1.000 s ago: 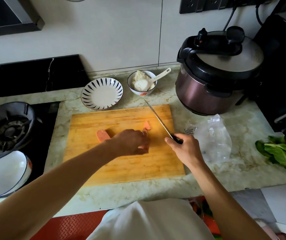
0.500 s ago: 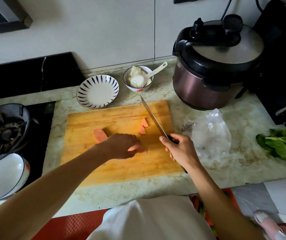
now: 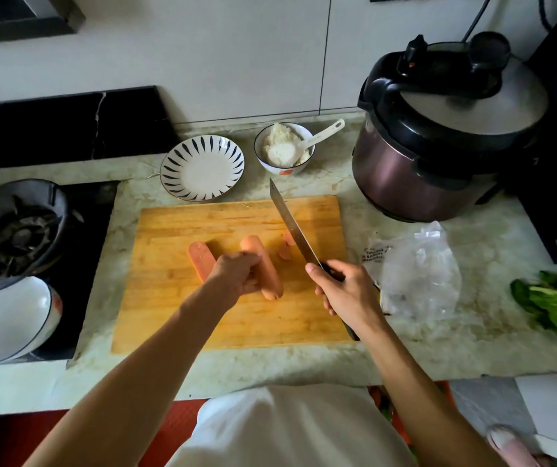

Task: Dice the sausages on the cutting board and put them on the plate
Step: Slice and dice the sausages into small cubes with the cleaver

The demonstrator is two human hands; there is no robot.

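Two sausages (image 3: pixel 263 267) on cutting board (image 3: pixel 176 318), one pinned under closed left hand (image 3: pixel 236 274); right hand (image 3: pixel 344 291) gripping knife (image 3: pixel 290 224). Likely soft, slippery, roll-prone; best held mid-length.

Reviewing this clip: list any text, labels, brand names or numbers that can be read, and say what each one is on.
None can be read.
Plastic bag: dark print at its left edge, too blurred to read.
Rice bowl: small red mark low on its side, too small to tell.
Pressure cooker: no lettering visible.
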